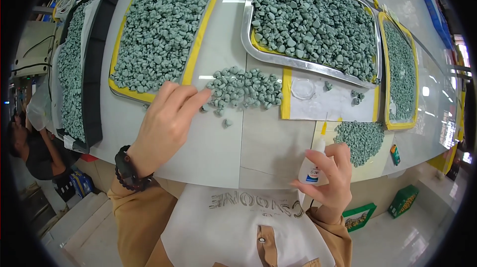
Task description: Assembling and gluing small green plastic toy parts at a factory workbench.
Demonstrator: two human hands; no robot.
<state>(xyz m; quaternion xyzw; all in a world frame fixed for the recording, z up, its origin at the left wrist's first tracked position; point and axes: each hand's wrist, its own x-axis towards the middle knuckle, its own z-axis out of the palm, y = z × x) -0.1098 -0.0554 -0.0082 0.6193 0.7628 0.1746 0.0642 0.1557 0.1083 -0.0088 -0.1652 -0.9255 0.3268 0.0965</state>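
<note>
My left hand (166,120) reaches over the white table, its fingertips touching the near edge of a loose pile of small grey-green pieces (243,88). A single piece (227,123) lies just in front of that pile. My right hand (330,175) holds a small white glue bottle (313,165) upright near the table's front edge, its yellow nozzle pointing up. A round clear dish (303,88) rests on a white sheet to the right of the pile.
Yellow-rimmed trays (201,38) and a steel tray (247,28) full of the same pieces fill the back of the table. A black tray (94,58) stands left, another yellow tray (415,93) right. A smaller heap (362,140) lies front right. A person sits low at left.
</note>
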